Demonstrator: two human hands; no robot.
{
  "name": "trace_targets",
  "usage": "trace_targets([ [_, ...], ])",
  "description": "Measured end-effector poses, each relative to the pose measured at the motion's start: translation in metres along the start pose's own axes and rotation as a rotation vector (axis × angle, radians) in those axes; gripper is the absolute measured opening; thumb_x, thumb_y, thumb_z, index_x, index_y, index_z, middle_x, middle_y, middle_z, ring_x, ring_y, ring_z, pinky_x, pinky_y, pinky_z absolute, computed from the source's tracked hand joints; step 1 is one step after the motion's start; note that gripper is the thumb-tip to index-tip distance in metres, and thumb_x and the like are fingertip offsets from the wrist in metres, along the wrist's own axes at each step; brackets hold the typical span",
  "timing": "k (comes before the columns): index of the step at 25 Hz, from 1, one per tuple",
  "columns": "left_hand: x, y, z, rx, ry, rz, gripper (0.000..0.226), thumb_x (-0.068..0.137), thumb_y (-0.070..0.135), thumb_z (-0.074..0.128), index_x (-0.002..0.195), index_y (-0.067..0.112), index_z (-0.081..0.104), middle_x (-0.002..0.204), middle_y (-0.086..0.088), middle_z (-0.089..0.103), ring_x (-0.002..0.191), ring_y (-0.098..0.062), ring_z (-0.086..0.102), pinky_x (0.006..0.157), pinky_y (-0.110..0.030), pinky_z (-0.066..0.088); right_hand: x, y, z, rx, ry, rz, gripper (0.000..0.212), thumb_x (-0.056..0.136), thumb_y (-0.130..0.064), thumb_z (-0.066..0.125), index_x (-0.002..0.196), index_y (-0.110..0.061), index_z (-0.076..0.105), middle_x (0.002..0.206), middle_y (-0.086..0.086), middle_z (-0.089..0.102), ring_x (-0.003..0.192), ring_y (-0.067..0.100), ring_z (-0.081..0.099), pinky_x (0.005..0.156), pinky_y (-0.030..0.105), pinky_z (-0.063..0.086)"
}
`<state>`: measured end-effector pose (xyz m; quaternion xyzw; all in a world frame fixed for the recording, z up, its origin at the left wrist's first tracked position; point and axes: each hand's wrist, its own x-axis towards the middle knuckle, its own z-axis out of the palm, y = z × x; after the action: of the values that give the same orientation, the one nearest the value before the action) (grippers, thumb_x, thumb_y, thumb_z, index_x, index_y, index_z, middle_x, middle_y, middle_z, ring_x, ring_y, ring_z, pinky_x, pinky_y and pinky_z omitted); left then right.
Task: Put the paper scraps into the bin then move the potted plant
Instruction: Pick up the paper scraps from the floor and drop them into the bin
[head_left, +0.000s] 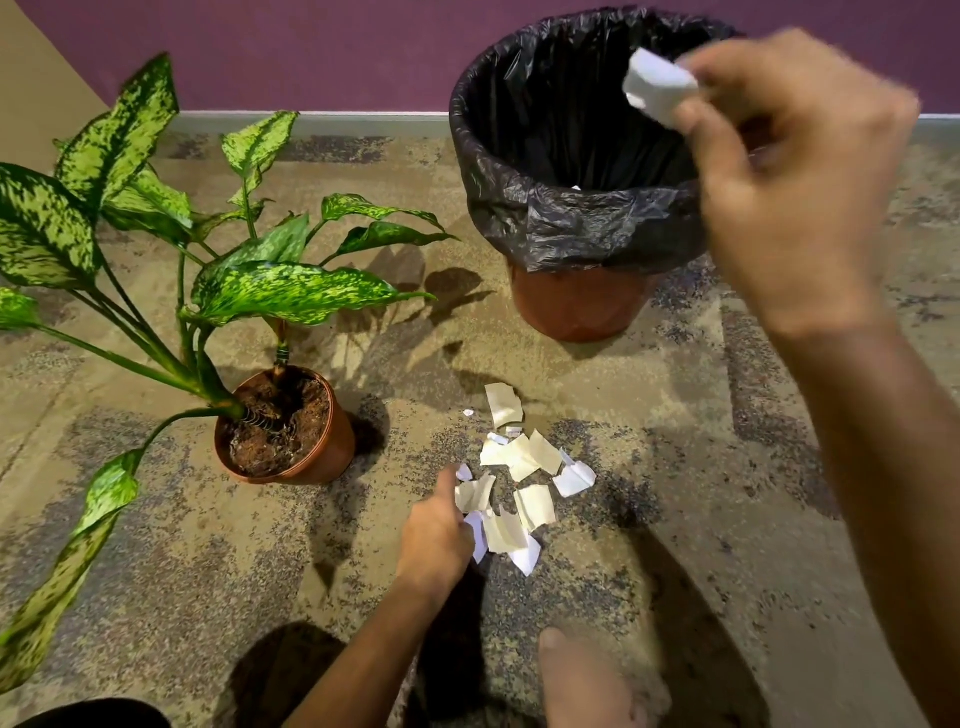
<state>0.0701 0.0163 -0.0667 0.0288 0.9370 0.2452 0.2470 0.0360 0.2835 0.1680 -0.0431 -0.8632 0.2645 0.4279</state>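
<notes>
- Head view, nearest the camera: a bare foot (582, 680) stands on the floor (675, 415) at the bottom edge, toes pointing toward the scattered paper.
- Left hand (436, 540): low, at floor level, forearm reaching up from the bottom edge. Its fingers are curled in on the near-left side of the paper scraps (519, 488), touching the nearest pieces. Whether a scrap is actually gripped cannot be told; the fingertips are hidden behind the knuckles.
- Right hand (779, 171): raised, forearm running in from the right edge, wrist bent so the hand hangs over the right rim of the bin (576, 312). Thumb and fingers pinch a white scrap (657, 85); the outline is motion-blurred.
- Held scrap: above the bin's open mouth, clear of the liner.
- Bin: terracotta-coloured, upright on the floor, lined with a black bag (571, 218) folded over its rim. A small white fleck shows low inside.
- Remaining scraps: white and cream pieces in a loose cluster on the floor, between the bin and the foot, just right of the plant pot.
- Potted plant (285, 426): upright in a brown pot left of the scraps, with speckled green leaves spreading left; well apart from the bin.
</notes>
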Motion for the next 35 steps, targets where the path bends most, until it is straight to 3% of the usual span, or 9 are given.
trace_targets([
  [3,0.007,0.001,-0.002,0.087,-0.1,-0.011,0.07,0.084,0.0,0.047,0.145,0.03,0.027,0.083,-0.002,0.063,0.071,-0.015,0.059,0.057,-0.027,0.05,0.033,0.013,0.024,-0.128,-0.072,-0.019,0.031,0.089,-0.038,0.058,0.111,-0.019,0.067,0.105,-0.001,0.07,0.097,0.016,0.064,0.085,0.035,0.051],
  [6,0.013,0.002,-0.005,0.113,-0.054,0.013,0.059,0.086,0.002,0.045,0.138,0.029,0.043,0.09,-0.006,0.067,0.07,-0.018,0.059,0.061,-0.028,0.051,0.029,0.013,0.029,-0.195,-0.154,-0.05,0.047,0.086,-0.043,0.062,0.124,-0.016,0.061,0.124,0.002,0.061,0.114,0.019,0.056,0.095,0.028,0.043],
  [10,0.015,-0.01,-0.004,0.135,0.015,0.046,0.038,0.088,0.005,0.048,0.114,0.025,0.067,0.099,-0.001,0.07,0.069,-0.01,0.061,0.066,-0.023,0.055,-0.05,-0.017,0.024,0.029,-0.098,-0.12,0.027,0.091,-0.025,0.065,0.112,-0.009,0.066,0.11,0.008,0.065,0.099,0.017,0.061,0.085,0.029,0.053],
  [13,0.011,-0.015,-0.006,0.11,0.031,0.063,0.031,0.09,0.007,0.051,0.11,0.022,0.069,0.09,0.006,0.065,0.06,0.0,0.054,0.053,-0.009,0.045,-0.149,-0.029,0.038,0.003,-0.702,0.003,0.045,0.089,-0.041,0.063,0.13,-0.026,0.054,0.125,0.0,0.059,0.108,0.017,0.058,0.084,0.036,0.055],
  [16,0.01,-0.018,-0.011,0.093,0.127,0.11,0.022,0.09,0.008,0.054,0.102,0.017,0.07,0.094,0.0,0.067,0.069,-0.009,0.057,0.064,-0.014,0.045,-0.238,-0.014,0.064,-0.238,-1.284,0.106,0.077,0.085,-0.052,0.062,0.148,-0.037,0.018,0.154,-0.001,0.024,0.136,0.023,0.033,0.095,0.043,0.05],
  [22,0.002,0.005,-0.029,0.061,0.334,0.308,0.019,0.096,0.023,0.052,0.104,0.012,0.066,0.097,0.004,0.061,0.075,-0.01,0.056,0.066,-0.02,0.044,-0.291,0.007,0.096,-0.373,-1.115,-0.123,0.062,0.054,-0.022,0.088,0.111,-0.027,0.065,0.118,0.003,0.064,0.096,0.025,0.061,0.048,0.029,0.055],
  [26,-0.002,0.056,-0.053,-0.015,0.61,0.813,0.02,0.093,0.021,0.054,0.094,0.008,0.069,0.086,-0.001,0.066,0.069,-0.012,0.061,0.057,-0.023,0.052,-0.29,0.017,0.102,-0.223,-1.03,-0.194,0.039,0.061,-0.009,0.079,0.098,-0.017,0.07,0.094,0.003,0.069,0.082,0.02,0.064,0.055,0.031,0.058],
  [30,-0.017,0.134,-0.09,-0.12,0.812,1.2,0.015,0.09,0.009,0.061,0.092,-0.001,0.071,0.084,-0.011,0.069,0.069,-0.017,0.063,0.056,-0.026,0.054,-0.287,0.021,0.103,-0.145,-1.016,-0.144,0.044,0.052,-0.008,0.079,0.093,-0.02,0.071,0.085,-0.003,0.068,0.07,0.014,0.064,0.056,0.023,0.054],
  [35,-0.008,0.216,-0.152,-0.008,0.934,1.169,0.015,0.09,0.013,0.059,0.094,0.004,0.071,0.087,-0.008,0.067,0.065,-0.02,0.06,0.049,-0.033,0.051,-0.258,0.005,0.081,-0.003,-0.756,0.027,0.038,0.06,0.002,0.085,0.092,-0.016,0.075,0.088,-0.002,0.072,0.059,0.005,0.064,0.052,0.016,0.055],
])
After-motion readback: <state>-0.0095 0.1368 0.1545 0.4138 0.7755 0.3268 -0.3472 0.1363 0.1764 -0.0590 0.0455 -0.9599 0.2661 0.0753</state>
